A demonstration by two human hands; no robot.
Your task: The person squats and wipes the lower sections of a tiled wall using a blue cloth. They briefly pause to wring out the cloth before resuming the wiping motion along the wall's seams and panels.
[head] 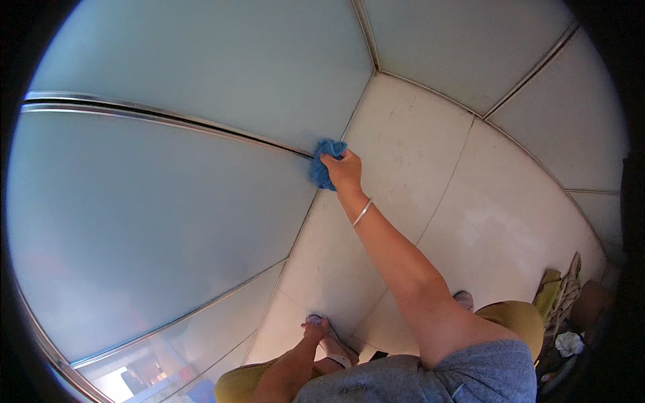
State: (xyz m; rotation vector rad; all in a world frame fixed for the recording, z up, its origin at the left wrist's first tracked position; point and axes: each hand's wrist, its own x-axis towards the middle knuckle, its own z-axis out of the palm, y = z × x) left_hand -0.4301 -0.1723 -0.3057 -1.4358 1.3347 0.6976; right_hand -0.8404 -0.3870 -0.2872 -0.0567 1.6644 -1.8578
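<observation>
My right hand, with a bangle on its wrist, grips a crumpled blue cloth. The cloth is pressed at the lower corner of the glossy panels, where the metal strip between them meets the light tiled floor. My left hand hangs low beside my knee, near my foot; no object shows in it, and its fingers are too small to read clearly.
Large grey-blue panels with metal edging stand on the left, and more panels rise at the top right. At the lower right lie cloths and a crumpled white item. My shod feet are on the floor.
</observation>
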